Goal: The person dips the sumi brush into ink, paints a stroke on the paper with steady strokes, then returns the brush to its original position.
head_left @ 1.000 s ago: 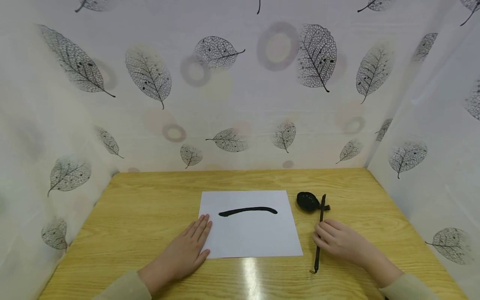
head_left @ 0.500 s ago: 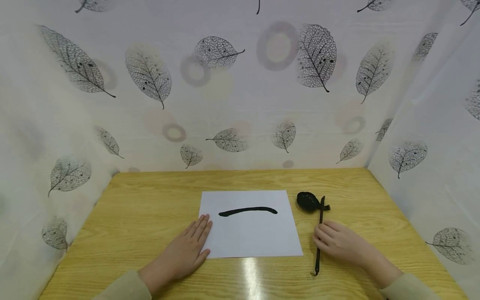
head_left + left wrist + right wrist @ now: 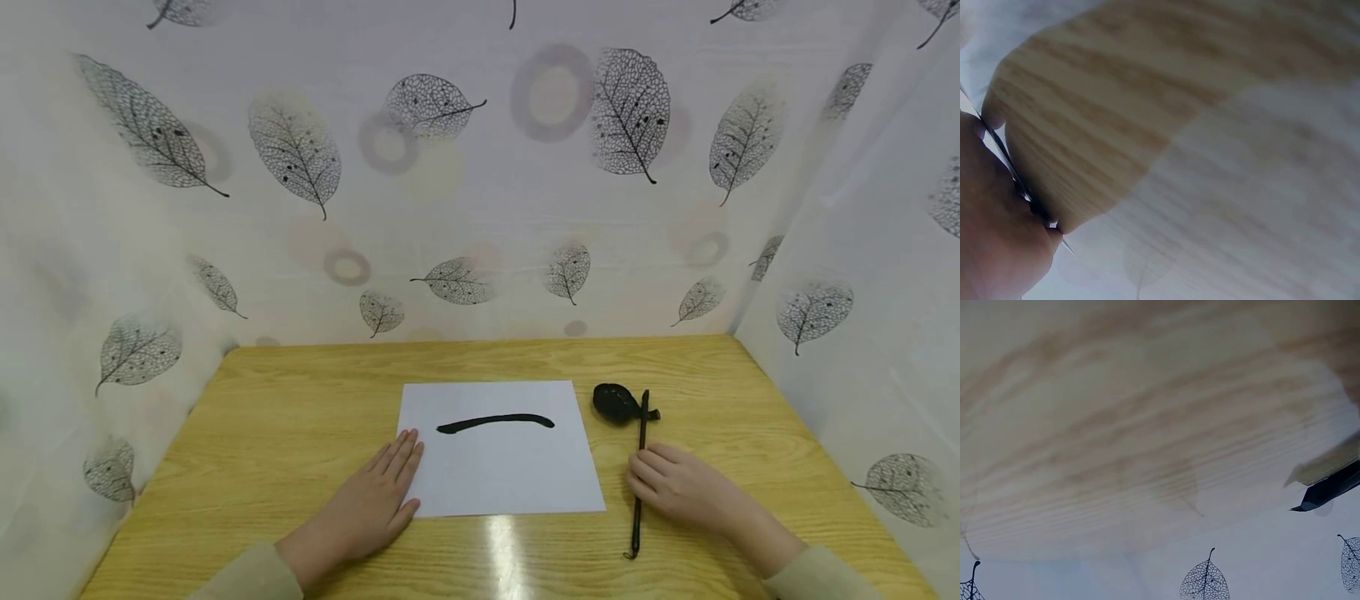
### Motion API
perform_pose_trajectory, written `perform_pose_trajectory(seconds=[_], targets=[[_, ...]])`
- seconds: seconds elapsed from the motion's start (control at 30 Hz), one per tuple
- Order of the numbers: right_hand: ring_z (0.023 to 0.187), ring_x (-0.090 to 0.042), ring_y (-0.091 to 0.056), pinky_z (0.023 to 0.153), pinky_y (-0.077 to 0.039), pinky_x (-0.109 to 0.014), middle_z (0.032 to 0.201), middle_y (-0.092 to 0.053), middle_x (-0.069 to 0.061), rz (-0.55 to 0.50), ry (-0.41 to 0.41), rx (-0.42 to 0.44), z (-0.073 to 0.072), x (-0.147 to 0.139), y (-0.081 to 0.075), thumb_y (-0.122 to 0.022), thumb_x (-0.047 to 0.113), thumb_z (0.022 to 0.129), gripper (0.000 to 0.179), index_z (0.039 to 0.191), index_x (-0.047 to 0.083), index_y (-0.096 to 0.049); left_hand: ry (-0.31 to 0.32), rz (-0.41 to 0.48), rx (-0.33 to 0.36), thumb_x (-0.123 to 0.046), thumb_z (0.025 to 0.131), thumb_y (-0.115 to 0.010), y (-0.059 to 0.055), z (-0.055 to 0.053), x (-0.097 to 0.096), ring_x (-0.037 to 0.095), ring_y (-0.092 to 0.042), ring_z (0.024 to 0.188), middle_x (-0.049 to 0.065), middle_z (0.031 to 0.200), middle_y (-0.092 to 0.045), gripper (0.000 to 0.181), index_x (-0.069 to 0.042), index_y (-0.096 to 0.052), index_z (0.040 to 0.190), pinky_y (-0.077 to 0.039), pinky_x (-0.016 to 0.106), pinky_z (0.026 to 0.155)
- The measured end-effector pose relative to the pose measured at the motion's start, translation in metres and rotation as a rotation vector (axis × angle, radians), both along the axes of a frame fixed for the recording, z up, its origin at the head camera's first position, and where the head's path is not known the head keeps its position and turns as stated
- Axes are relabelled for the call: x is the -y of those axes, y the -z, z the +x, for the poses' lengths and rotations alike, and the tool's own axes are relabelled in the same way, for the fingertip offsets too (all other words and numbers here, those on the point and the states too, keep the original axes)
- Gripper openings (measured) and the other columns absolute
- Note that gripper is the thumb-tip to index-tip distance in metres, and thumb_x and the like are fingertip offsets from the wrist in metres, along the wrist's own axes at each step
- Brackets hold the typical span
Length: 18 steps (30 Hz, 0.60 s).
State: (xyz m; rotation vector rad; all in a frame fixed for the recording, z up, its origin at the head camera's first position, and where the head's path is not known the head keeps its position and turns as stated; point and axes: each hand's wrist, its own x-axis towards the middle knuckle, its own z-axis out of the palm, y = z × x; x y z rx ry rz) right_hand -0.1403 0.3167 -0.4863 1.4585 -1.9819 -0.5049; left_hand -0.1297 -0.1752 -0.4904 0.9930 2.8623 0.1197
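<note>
In the head view my left hand [image 3: 375, 492] lies flat, fingers straight, on the left edge of a white sheet of paper [image 3: 517, 483]. One long black brush stroke [image 3: 495, 422] runs across the sheet's upper half. My right hand [image 3: 686, 487] pinches a slim black writing brush [image 3: 637, 521] to the right of the paper. Its bristle end overlaps the short stem of a black leaf-shaped ink dish [image 3: 615, 403], while the looped end points toward me. The right wrist view catches the dark pointed brush tip [image 3: 1322, 494]. My left hand [image 3: 1004, 219] fills the left wrist view's lower left corner.
A wood-grain table [image 3: 300, 400] carries everything. Pale cloth [image 3: 480, 200] printed with leaves surrounds it at the back and on both sides. The ink dish stands just beyond the paper's upper right corner.
The brush has swung slightly more upright, its looped end moving a little toward me and to the right. My left hand, the paper and the ink dish stay in place.
</note>
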Motion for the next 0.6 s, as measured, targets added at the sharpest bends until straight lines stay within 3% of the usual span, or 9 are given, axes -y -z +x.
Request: perform_pose_trajectory(seconds=[0.6], targets=[[0.088, -0.017, -0.065, 0.08, -0.058, -0.033, 0.1, -0.069, -0.004, -0.026, -0.013, 0.013, -0.0001, 0.0003, 0.0016, -0.015, 0.001, 0.116, 0.057, 0.1, 0.013, -0.068, -0.007, 0.043, 0.015, -0.036, 0.111, -0.048, 0.0045, -0.0016, 0.0004, 0.041, -0.024, 0.163, 0.026, 0.174, -0.023, 0.071, 0.006, -0.029, 0.164, -0.03, 0.055, 0.131]])
